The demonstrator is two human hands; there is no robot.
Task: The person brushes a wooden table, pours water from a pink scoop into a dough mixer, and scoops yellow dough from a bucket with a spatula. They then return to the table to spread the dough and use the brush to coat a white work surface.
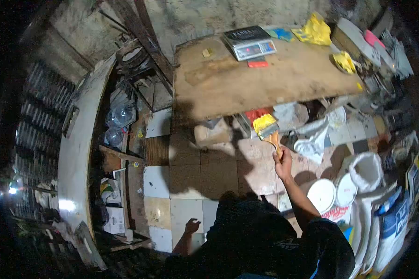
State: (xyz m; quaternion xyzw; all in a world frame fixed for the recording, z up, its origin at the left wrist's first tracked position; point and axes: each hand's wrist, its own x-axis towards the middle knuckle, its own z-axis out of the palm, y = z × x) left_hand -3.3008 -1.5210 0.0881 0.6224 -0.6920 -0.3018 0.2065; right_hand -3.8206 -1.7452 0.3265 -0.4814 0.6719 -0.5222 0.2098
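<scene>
A wide wooden-handled paintbrush [268, 132] is in my right hand [283, 165], its fingers closed round the handle. The bristle end points up and left and is thick with yellow. It shows just below the front edge of a wooden table [265, 79]. My left hand [192, 226] hangs low over the tiled floor [186, 211], holding nothing, with its fingers loosely apart.
On the table sit a digital scale [251, 44], a crumpled yellow bag [314, 30] and a yellow-smeared bowl [344, 63]. White-lidded buckets [321, 195] and sacks [393, 228] stand at right. A pale-topped counter [81, 153] runs along the left.
</scene>
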